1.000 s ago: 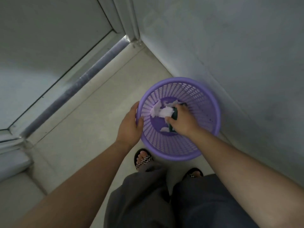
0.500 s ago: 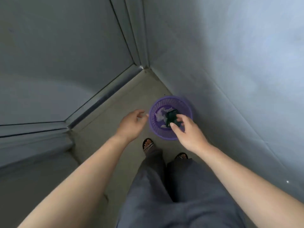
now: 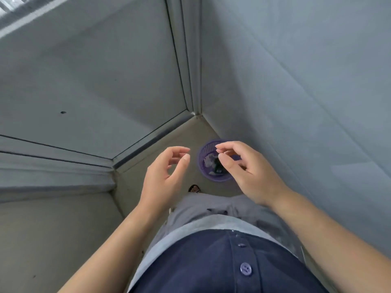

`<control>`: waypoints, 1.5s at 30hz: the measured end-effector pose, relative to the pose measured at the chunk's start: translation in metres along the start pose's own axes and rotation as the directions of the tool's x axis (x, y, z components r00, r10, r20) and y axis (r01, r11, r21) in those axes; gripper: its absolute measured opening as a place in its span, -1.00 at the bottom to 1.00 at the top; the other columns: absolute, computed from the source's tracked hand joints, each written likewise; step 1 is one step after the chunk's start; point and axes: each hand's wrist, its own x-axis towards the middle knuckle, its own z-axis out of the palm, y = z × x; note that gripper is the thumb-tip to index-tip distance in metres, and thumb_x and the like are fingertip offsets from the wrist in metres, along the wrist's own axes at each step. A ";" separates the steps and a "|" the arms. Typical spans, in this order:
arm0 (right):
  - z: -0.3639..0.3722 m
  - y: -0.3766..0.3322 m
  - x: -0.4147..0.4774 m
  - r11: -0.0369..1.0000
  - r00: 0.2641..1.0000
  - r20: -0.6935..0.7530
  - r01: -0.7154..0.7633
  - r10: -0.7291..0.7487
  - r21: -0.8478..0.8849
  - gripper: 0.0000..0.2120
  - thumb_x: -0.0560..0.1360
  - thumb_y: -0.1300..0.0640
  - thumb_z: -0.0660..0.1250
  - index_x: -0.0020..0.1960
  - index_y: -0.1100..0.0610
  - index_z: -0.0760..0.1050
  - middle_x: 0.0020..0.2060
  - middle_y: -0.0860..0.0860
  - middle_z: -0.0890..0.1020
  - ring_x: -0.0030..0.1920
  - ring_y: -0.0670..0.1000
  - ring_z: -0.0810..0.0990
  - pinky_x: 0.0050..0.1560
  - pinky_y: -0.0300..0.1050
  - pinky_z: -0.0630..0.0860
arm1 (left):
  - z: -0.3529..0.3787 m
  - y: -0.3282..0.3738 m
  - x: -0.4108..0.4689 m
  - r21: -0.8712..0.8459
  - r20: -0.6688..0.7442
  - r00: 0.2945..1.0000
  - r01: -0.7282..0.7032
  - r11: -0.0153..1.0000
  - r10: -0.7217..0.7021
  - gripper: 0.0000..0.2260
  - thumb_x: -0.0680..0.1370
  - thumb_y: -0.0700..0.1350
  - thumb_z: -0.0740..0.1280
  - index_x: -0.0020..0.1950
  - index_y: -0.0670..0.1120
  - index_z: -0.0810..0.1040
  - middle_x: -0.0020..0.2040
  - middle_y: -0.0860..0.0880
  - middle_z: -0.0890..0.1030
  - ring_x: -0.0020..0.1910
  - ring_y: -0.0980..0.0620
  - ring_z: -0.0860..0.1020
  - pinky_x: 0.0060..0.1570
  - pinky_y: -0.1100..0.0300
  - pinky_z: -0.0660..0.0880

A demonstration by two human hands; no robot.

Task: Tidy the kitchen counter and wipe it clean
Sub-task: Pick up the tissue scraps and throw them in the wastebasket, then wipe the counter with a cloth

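A round purple plastic lattice waste basket (image 3: 213, 176) is seen from above on the beige floor (image 3: 177, 140), set in the corner against the grey wall (image 3: 296, 81) at 1 o'clock of the frame's centre. White crumpled paper scraps (image 3: 208, 161) and a dark green object (image 3: 218, 166) are seen inside it. The left hand (image 3: 167, 176) is held at 9 o'clock of the basket, fingers loosely curled and spread, nothing gripped. The right hand (image 3: 247, 172) is held above the basket's 3 o'clock side, fingers parted and empty. A checkered sandal (image 3: 194, 188) is glimpsed at 7 o'clock of the basket, above grey trousers (image 3: 211, 210) and a navy buttoned shirt (image 3: 211, 263).
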 end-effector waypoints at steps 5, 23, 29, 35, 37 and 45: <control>-0.013 0.007 -0.045 0.998 0.997 0.053 0.049 -0.051 0.037 -0.70 0.46 -0.19 0.17 0.11 -0.11 0.48 0.04 -0.22 0.56 0.12 -0.17 0.50 0.06 -0.30 0.44 | 0.007 0.006 -0.045 -0.048 -0.101 0.995 -0.008 0.999 0.003 -0.86 0.49 0.06 0.22 -0.03 0.16 0.54 -0.07 0.15 0.62 -0.01 0.19 0.56 -0.04 0.24 0.42; 0.081 0.010 -0.173 0.874 0.478 0.861 0.477 -0.173 -0.089 -0.77 0.51 -0.16 0.18 0.09 -0.10 0.47 0.04 -0.19 0.56 0.08 -0.19 0.51 0.11 -0.14 0.49 | 0.091 -0.065 -0.376 -0.495 -0.680 0.461 0.285 0.821 -0.570 -0.82 0.46 0.09 0.22 0.00 0.14 0.56 -0.04 0.15 0.63 -0.02 0.24 0.55 -0.02 0.29 0.41; 0.171 -0.009 -0.251 0.786 0.216 0.963 0.618 -0.159 -0.009 -0.66 0.45 -0.24 0.17 0.09 -0.08 0.48 0.04 -0.20 0.56 0.09 -0.14 0.52 0.11 -0.04 0.50 | 0.113 -0.100 -0.475 -0.646 -0.696 0.224 0.218 0.731 -0.682 -0.80 0.45 0.09 0.23 0.02 0.14 0.54 -0.05 0.11 0.63 -0.07 0.22 0.55 -0.08 0.40 0.44; 0.277 0.004 -0.357 0.739 0.071 0.995 0.673 -0.065 0.001 -0.59 0.39 -0.29 0.14 0.08 -0.09 0.48 0.04 -0.22 0.56 0.09 -0.21 0.51 0.13 -0.10 0.49 | 0.097 -0.168 -0.593 -0.727 -0.658 0.094 0.178 0.663 -0.747 -0.89 0.55 -0.04 0.28 0.04 0.08 0.55 -0.05 0.11 0.62 -0.09 0.26 0.54 -0.11 0.46 0.39; 0.318 -0.003 -0.399 0.724 0.004 0.998 0.688 -0.068 0.047 -0.59 0.40 -0.28 0.15 0.09 -0.07 0.49 0.03 -0.21 0.57 0.08 -0.21 0.52 0.12 -0.13 0.49 | 0.082 -0.186 -0.640 -0.730 -0.670 0.015 0.170 0.662 -0.742 -0.90 0.55 -0.03 0.28 0.04 0.08 0.55 -0.06 0.12 0.62 -0.11 0.27 0.53 -0.11 0.44 0.39; 0.436 -0.031 -0.530 0.606 -0.299 0.954 0.754 -0.028 0.254 -0.55 0.42 -0.24 0.12 0.12 0.01 0.49 0.05 -0.15 0.57 0.08 -0.17 0.52 0.06 -0.24 0.47 | 0.067 -0.223 -0.769 -0.778 -0.609 -0.274 0.024 0.628 -0.744 -0.86 0.52 0.06 0.26 0.01 0.10 0.55 -0.05 0.14 0.63 -0.07 0.23 0.56 -0.06 0.35 0.43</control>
